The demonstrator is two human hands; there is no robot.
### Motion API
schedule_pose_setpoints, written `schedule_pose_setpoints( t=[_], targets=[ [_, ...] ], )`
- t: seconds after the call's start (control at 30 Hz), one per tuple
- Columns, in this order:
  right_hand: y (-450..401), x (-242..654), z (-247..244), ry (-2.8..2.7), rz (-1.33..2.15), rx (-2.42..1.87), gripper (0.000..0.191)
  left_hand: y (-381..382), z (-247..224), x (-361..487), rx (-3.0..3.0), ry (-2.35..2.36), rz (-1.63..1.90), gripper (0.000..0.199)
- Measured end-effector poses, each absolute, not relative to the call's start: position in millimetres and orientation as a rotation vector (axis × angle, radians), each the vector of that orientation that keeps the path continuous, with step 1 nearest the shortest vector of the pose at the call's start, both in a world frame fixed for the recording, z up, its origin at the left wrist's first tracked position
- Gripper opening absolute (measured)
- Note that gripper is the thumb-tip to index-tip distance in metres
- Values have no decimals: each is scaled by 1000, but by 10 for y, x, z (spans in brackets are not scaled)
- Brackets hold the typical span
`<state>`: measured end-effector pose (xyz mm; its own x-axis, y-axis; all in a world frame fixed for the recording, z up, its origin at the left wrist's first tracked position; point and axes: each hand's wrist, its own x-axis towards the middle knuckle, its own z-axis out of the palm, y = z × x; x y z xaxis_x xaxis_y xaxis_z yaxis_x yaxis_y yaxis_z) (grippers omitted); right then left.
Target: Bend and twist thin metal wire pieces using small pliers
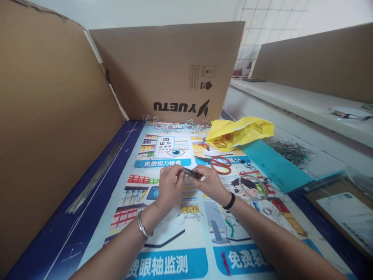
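Both hands meet over the printed poster sheet [177,233]. My right hand [211,183], with a black band at the wrist, is closed around a small dark tool [191,173] whose kind I cannot make out. Its narrow end points left, to the fingertips of my left hand [170,182]. That hand is closed in a pinch, and what lies between its fingers is too small to name. A silver bangle [140,225] circles the left wrist. Beyond the right hand lie orange-handled scissors [220,165]. Thin wire pieces [190,211] lie below the hands.
A yellow bag [241,130] lies open at back right, near a teal sheet [274,167] and a heap of wire bits [288,152]. A wire coil [253,186] is right of my hands. Straight wires [94,179] lie left. Cardboard panels [163,70] stand behind and left.
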<state>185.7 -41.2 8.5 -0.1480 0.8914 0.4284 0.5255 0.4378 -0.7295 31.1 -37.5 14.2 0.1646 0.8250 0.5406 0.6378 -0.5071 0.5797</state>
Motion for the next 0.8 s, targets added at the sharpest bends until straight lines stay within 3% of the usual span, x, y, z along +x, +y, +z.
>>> schedule_pose_setpoints(
  t=[0.8],
  targets=[
    [-418, 1840, 91, -1820, 523, -1175, 10, -353, 43, 347, 1881, 1460, 1311, 9]
  ],
)
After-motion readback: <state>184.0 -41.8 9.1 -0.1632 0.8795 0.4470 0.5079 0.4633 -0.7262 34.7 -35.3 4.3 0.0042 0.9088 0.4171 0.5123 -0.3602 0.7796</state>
